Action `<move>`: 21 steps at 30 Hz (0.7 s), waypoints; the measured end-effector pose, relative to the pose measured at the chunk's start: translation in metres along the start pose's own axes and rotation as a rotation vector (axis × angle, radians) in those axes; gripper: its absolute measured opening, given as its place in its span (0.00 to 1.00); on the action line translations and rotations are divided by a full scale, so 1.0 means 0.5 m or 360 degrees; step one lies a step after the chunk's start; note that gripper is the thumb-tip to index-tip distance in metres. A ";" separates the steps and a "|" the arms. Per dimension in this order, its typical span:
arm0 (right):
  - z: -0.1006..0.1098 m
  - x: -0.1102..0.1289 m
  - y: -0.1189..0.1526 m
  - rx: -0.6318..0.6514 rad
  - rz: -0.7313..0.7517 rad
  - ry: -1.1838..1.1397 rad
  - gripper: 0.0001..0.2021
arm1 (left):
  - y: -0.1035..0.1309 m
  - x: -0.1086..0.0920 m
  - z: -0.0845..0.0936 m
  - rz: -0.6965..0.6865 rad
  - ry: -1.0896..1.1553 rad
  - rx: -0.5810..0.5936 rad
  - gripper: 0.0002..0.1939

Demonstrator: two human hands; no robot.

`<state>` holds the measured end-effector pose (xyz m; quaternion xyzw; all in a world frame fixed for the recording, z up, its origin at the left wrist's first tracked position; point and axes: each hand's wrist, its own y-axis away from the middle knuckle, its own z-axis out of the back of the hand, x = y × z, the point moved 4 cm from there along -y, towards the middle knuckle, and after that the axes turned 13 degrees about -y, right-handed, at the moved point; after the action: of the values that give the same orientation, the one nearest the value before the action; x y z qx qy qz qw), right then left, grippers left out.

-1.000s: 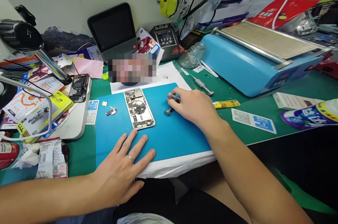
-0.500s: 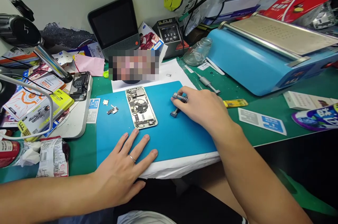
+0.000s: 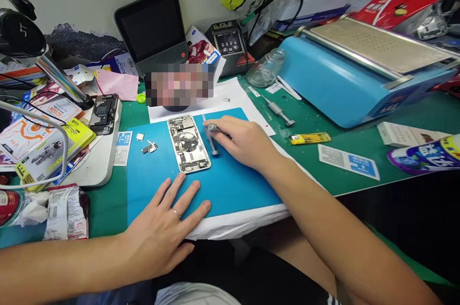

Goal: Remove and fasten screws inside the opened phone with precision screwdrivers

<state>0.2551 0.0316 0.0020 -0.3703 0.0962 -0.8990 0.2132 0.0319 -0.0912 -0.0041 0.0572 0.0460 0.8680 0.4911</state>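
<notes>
An opened phone (image 3: 189,143) with its inner parts bare lies on the blue mat (image 3: 237,190). My left hand (image 3: 161,228) rests flat with fingers spread on the mat's near edge, fingertips just below the phone. My right hand (image 3: 247,142), right of the phone, is closed on a grey precision screwdriver (image 3: 216,128), its round cap poking out past the fingers. A second grey screwdriver (image 3: 212,144) stretches under these fingers, close to the phone's right edge; whether the hand grips it too I cannot tell. Two small phone parts (image 3: 150,147) lie left of the phone.
Another grey screwdriver (image 3: 278,111) and a yellow item (image 3: 309,138) lie to the right. A blue machine (image 3: 330,84) fills the back right. At left stand a lamp pole (image 3: 64,80), battery boxes (image 3: 53,147) and another opened phone (image 3: 104,113). A dark screen (image 3: 153,27) stands behind.
My right hand has moved left with the screwdriver, from the mat's right part to beside the phone. The second screwdriver has shifted left as well. My left hand stays flat.
</notes>
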 end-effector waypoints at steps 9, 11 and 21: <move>-0.010 0.006 0.005 0.0092 0.0060 0.0018 0.14 | 0.001 0.001 0.000 -0.0015 0.0012 0.0004 0.40; -0.008 0.006 0.006 0.0066 0.0064 0.0002 0.13 | 0.001 0.001 -0.001 -0.0012 0.0014 0.0004 0.40; 0.017 0.016 0.025 -0.0362 0.0428 -0.0058 0.17 | 0.000 0.003 -0.001 -0.0021 0.0002 -0.0009 0.39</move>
<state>0.2600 0.0166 0.0090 -0.3921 0.2421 -0.8388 0.2900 0.0310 -0.0902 -0.0045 0.0550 0.0441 0.8648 0.4971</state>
